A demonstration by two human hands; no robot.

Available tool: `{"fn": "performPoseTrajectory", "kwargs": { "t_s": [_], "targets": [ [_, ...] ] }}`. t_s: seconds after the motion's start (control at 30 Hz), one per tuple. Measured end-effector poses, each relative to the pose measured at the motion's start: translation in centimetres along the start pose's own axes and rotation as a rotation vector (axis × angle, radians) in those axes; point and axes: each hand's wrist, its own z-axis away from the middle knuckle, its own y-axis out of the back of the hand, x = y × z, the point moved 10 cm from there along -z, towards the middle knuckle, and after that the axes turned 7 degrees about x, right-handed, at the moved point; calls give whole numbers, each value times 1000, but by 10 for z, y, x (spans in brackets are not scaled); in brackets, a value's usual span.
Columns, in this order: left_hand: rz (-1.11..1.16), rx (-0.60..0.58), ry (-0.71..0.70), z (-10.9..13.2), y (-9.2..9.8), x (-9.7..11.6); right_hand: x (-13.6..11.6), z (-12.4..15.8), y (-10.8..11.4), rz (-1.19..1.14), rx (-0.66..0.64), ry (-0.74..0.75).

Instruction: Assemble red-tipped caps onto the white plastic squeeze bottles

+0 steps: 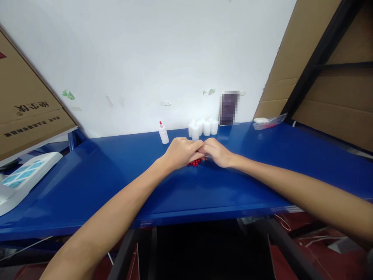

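Observation:
My left hand (181,152) and my right hand (218,152) meet above the middle of the blue table, fingers curled in and touching at the tips. Whatever they pinch between them, if anything, is hidden by the fingers. Just beneath them lies a cluster of small red caps (194,163), partly covered by my hands. Right behind my hands stand several white plastic bottles (206,128) in a tight group, upright and without red tips. Off to the left, one white bottle with a red tip (163,134) stands alone, leaning slightly in view.
The blue table (116,175) runs up against a white wall (140,58). A white power strip (26,177) lies at the left. A clear plastic bag (271,122) rests at the back right. Cardboard (29,101) flanks the left side. A blurred-out dark rectangle (229,108) is at the wall.

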Motion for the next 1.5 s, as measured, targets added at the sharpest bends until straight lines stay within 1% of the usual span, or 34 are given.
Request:
{"fn": "performPoseTrajectory", "kwargs": {
  "t_s": [0.13, 0.3, 0.47, 0.67, 0.77, 0.83, 0.9, 0.93, 1.0, 1.07, 1.1, 1.2, 1.27, 1.37, 1.43, 1.5],
  "targets": [
    [18, 0, 12, 1, -1, 0, -1, 0, -1, 1, -14, 9],
    [32, -59, 53, 4, -8, -3, -3, 1, -2, -22, -22, 26],
    [28, -79, 31, 4, -9, -2, 0, 2, -8, -109, -88, 3],
    [54, -6, -58, 0, 1, 10, -6, 5, -11, -194, -159, 7],
    [60, 27, -51, -1, 5, 10, -8, 5, -11, -239, -166, 20],
    [99, 54, -9, -1, 8, 6, -4, 4, -9, -249, -136, 7],
    [182, 88, 92, 0, 10, -6, 2, 2, -2, -235, -66, -20],
    [225, 115, 170, 1, 11, -16, 6, 0, 3, -214, -19, -39],
    [278, 194, 367, 7, 16, -44, 15, -4, 17, -131, 85, -81],
    [260, 277, 565, 20, 22, -77, 24, -6, 30, -25, 159, -131],
    [232, 296, 646, 27, 24, -92, 29, -7, 36, 16, 185, -157],
    [150, 230, 804, 49, 21, -127, 42, -8, 44, 118, 205, -216],
    [130, 148, 872, 62, 13, -143, 46, -9, 46, 186, 196, -222],
    [140, 60, 908, 72, 2, -151, 43, -10, 49, 307, 224, -182],
    [139, 4, 925, 74, -5, -150, 41, -10, 50, 378, 237, -171],
    [119, -65, 953, 77, -14, -149, 41, -9, 48, 411, 210, -189]
  ]
}}
